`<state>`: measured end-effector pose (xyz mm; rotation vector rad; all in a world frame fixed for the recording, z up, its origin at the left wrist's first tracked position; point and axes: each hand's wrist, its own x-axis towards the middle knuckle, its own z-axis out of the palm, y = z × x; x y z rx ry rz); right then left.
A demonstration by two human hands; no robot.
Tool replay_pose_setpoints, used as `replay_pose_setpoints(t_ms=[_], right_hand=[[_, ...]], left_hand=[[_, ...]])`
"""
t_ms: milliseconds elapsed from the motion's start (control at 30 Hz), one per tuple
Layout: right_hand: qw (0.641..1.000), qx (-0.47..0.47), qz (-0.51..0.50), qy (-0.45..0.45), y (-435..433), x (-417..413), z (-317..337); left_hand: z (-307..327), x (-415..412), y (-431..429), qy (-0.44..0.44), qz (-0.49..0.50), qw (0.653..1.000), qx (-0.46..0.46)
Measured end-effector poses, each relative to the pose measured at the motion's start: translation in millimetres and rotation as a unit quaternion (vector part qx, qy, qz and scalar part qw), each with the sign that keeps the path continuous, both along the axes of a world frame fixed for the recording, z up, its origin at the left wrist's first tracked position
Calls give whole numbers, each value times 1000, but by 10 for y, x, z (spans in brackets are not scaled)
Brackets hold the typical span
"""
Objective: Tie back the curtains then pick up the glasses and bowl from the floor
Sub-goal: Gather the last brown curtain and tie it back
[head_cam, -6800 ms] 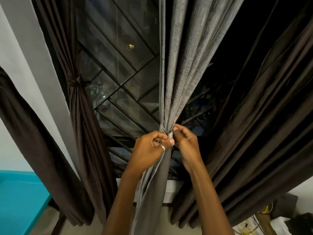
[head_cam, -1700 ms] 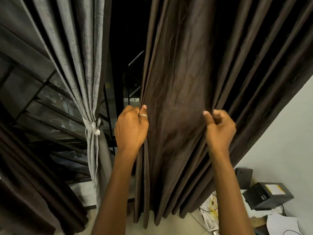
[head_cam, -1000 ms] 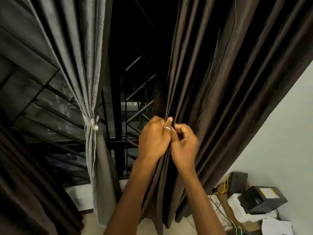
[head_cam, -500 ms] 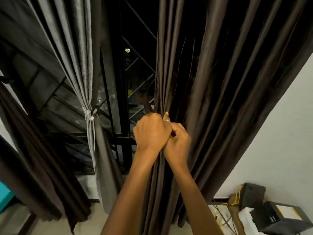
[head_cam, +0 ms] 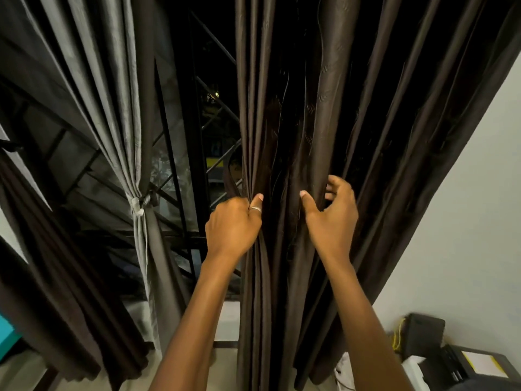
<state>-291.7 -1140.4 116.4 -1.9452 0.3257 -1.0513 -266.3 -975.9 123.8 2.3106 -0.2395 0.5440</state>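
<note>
A: Where are the fingers of the left grip [head_cam: 232,227]?
B: Buried in the folds of the brown curtain [head_cam: 332,108]; only thumb and knuckles show.
A: And the right grip [head_cam: 329,218]?
B: Its fingertips [head_cam: 335,182] are blurred.
A: Edges?
B: The top edge crops the 2 curtains, brown and grey curtain [head_cam: 112,94]. The black box [head_cam: 465,368] and teal thing [head_cam: 7,334] are cut off.
</note>
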Motion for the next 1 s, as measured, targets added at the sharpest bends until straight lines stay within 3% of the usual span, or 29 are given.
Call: replay_pose_setpoints(t_ms=[100, 233, 433, 633, 833, 1000], right_hand=[[999, -44, -18, -18, -164, 71, -26], [998, 1, -61, -10, -498, 28, -18], [997, -14, -69, -21, -285, 10, -89], [996, -62, 6, -64, 473, 41, -187], [995, 53, 84, -4, 854, 117, -164], [996, 33, 80, 8, 979, 52, -53]], left_hand=[[-20, 126, 127, 9, 11, 1000, -18], [0, 320, 388, 14, 27, 999, -27], [-12, 338, 419, 12, 34, 999, -12], [-27, 120, 151, -22, -18, 999, 18], [-152, 205, 122, -41, -78, 996, -15], [-215, 177, 206, -65, -118, 991, 5]])
